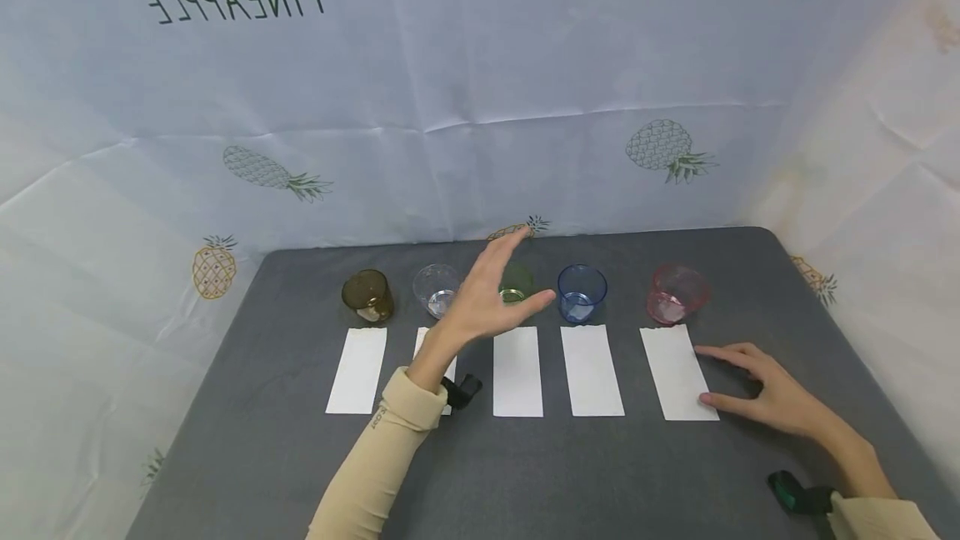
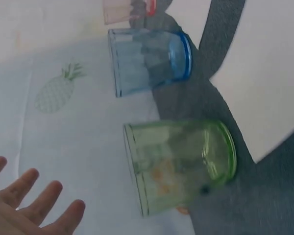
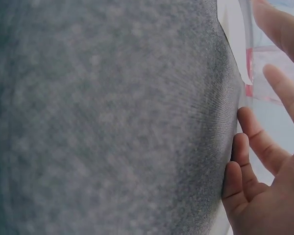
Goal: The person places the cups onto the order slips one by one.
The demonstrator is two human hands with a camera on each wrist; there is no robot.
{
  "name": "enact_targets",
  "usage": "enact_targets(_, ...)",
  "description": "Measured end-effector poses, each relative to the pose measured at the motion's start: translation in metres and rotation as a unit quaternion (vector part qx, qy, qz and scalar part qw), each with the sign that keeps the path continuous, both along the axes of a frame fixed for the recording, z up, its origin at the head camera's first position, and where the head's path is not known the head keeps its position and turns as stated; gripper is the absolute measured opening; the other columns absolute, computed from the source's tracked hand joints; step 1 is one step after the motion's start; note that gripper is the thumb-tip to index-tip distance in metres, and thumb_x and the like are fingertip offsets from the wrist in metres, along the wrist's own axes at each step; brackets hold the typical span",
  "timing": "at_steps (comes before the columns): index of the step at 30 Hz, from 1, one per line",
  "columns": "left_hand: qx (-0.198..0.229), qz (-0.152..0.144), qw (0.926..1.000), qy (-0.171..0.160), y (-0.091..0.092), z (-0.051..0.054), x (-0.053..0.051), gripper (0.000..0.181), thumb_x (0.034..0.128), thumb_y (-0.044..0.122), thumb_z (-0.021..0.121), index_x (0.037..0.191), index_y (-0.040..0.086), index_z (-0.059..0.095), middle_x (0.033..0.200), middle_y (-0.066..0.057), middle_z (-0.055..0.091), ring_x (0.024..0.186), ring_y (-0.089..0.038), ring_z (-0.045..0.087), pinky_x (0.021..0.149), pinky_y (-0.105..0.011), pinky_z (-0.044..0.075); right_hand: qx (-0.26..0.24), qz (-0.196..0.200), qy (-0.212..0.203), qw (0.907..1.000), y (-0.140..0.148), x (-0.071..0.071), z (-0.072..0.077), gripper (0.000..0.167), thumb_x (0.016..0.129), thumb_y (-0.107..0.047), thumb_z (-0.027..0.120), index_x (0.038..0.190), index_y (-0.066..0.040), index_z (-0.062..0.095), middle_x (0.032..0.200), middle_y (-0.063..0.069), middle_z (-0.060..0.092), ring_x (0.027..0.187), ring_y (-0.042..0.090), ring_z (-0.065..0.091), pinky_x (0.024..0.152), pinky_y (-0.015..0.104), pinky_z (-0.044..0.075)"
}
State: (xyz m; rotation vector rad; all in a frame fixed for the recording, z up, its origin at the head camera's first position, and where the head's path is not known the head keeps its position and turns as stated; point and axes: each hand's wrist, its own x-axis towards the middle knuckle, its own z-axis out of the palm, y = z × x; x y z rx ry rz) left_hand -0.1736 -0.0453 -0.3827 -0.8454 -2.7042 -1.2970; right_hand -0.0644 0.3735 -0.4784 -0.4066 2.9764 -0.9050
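My left hand (image 1: 483, 294) hovers with fingers extended and thumb spread, holding nothing. It partly covers the green glass (image 1: 516, 277) in the head view; in the left wrist view the green glass (image 2: 181, 166) stands apart from the fingertips. My right hand (image 1: 776, 394) is low over the table at the right, its thumb and forefinger by the right edge of the rightmost white paper strip (image 1: 677, 373). Whether they touch it I cannot tell. Behind that strip sits the pink glass (image 1: 675, 294). The blue glass (image 1: 581, 293) is between the green and pink ones.
An amber glass (image 1: 367, 295) and a clear glass (image 1: 437, 288) stand at the left of the row. White strips lie before the glasses, including one under my left forearm (image 1: 390, 440). A pineapple-print cloth (image 1: 450, 173) hangs behind the grey table (image 1: 247, 440).
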Motion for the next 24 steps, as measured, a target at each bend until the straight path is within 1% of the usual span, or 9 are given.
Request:
enact_targets(4,0.003,-0.018,0.9998,-0.009,0.020,-0.001,-0.004,0.090,0.0885,0.047,0.072,0.163,0.028,0.025,0.168,0.000,0.030,0.157,-0.025,0.028,0.123,-0.058,0.032,-0.001,0.009,0.007,0.9999,0.001,-0.001,-0.002,0.071,0.073,-0.028,0.093,0.138,-0.021,0.065,0.116,0.004,0.059,0.103,-0.014,0.038,0.077,0.028,0.041)
enact_targets(8,0.004,-0.044,0.9990,-0.010,0.043,-0.003,-0.008,0.091,0.0886,0.046,0.073,0.163,0.025,0.025,0.168,-0.001,0.031,0.156,-0.023,0.031,0.123,-0.053,0.035,-0.003,0.019,0.020,0.9996,0.000,-0.002,-0.004,0.071,0.071,-0.025,0.094,0.137,-0.021,0.065,0.115,0.003,0.057,0.103,-0.011,0.039,0.076,0.028,0.040)
enact_targets(9,0.003,-0.051,0.9987,-0.010,0.049,-0.004,-0.009,0.092,0.0886,0.046,0.074,0.164,0.025,0.025,0.168,-0.001,0.031,0.156,-0.022,0.031,0.123,-0.053,0.036,-0.003,0.016,0.021,0.9997,-0.001,-0.001,-0.004,0.071,0.071,-0.026,0.094,0.136,-0.022,0.066,0.114,0.001,0.057,0.102,-0.011,0.038,0.076,0.028,0.040)
enact_targets(13,-0.001,-0.074,0.9971,-0.018,0.075,-0.005,-0.011,0.094,0.0880,0.046,0.075,0.164,0.025,0.024,0.167,-0.002,0.031,0.154,-0.020,0.035,0.121,-0.048,0.040,0.001,0.009,0.014,0.9999,-0.002,-0.001,-0.005,0.071,0.071,-0.027,0.094,0.136,-0.022,0.066,0.114,0.002,0.055,0.102,-0.009,0.037,0.079,0.037,0.042)
enact_targets(16,-0.005,-0.085,0.9961,-0.025,0.094,-0.006,-0.012,0.096,0.0870,0.046,0.077,0.164,0.024,0.023,0.166,-0.003,0.033,0.151,-0.021,0.040,0.119,-0.044,0.043,0.004,0.006,0.008,0.9999,-0.002,-0.001,-0.005,0.071,0.071,-0.029,0.094,0.136,-0.023,0.066,0.115,0.004,0.055,0.102,-0.008,0.036,0.080,0.044,0.042)
enact_targets(20,-0.007,-0.100,0.9945,-0.030,0.115,-0.009,-0.014,0.098,0.0861,0.043,0.079,0.164,0.021,0.024,0.163,-0.006,0.038,0.143,-0.023,0.048,0.113,-0.038,0.048,0.007,0.008,0.017,0.9998,-0.003,-0.001,-0.005,0.072,0.069,-0.029,0.095,0.135,-0.023,0.066,0.112,0.003,0.055,0.100,-0.005,0.037,0.079,0.043,0.041)
enact_targets(24,-0.013,-0.115,0.9926,-0.035,0.131,-0.013,-0.017,0.098,0.0858,0.040,0.080,0.163,0.018,0.025,0.161,-0.007,0.040,0.139,-0.023,0.051,0.109,-0.032,0.049,0.010,0.014,0.032,0.9994,-0.004,-0.001,-0.006,0.073,0.068,-0.030,0.096,0.134,-0.022,0.066,0.110,0.002,0.055,0.099,-0.002,0.038,0.078,0.042,0.041)
